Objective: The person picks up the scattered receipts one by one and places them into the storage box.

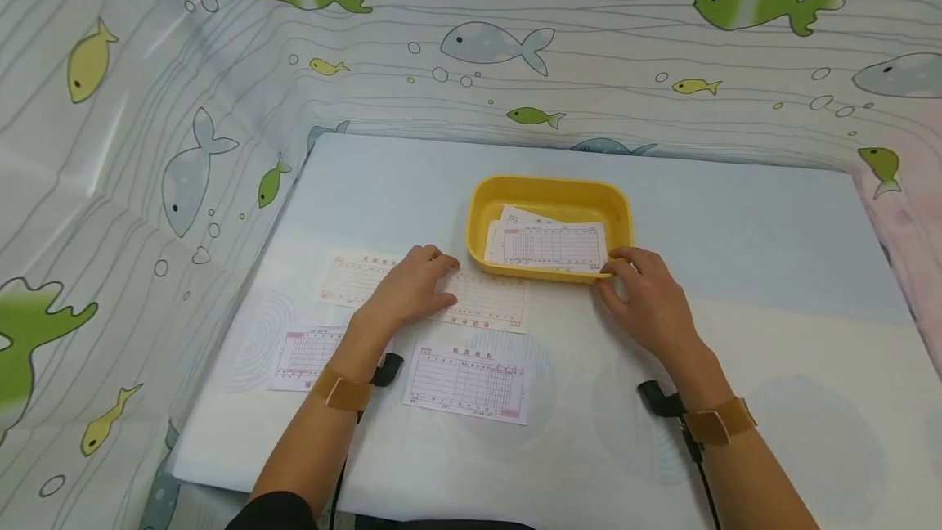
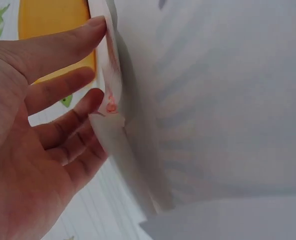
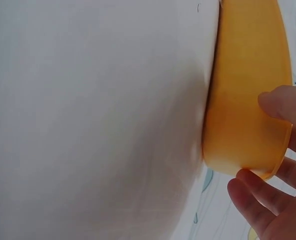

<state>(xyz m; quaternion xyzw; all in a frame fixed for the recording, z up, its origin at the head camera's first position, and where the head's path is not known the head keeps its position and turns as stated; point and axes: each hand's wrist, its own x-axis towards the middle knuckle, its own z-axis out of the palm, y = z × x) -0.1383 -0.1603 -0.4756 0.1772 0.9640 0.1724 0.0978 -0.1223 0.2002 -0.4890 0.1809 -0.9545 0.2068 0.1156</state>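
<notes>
Head view: I see one container, a yellow tray (image 1: 552,188), on the far half of the white table (image 1: 574,399). In it lie several overlapping printed slips (image 1: 559,245); the top one, ruled with a grid, lies toward the tray's near right corner. My right hand (image 1: 651,297) is at that corner, fingertips over the rim beside the top slip. My left hand (image 1: 415,283) is just left of the tray, fingers loosely bent, over red-printed paper (image 1: 486,301) that shows on both sides of it; I cannot tell whether this is one sheet or two. Nearer the edge lie two more slips: the left slip (image 1: 305,358), partly behind the forearm, and the near slip (image 1: 467,383), in full view.

Left wrist view: thumb and fingers stand apart. The thumb tip meets the upturned edge of a sheet bearing red print; the fingertips are close to it. I cannot confirm a pinch. A part of the tray shows behind the hand.

Right wrist view: thumb pressed on the tray's outer wall, a finger behind the rim: the grip is closed on the tray wall. Other fingers curl near its end.
</notes>
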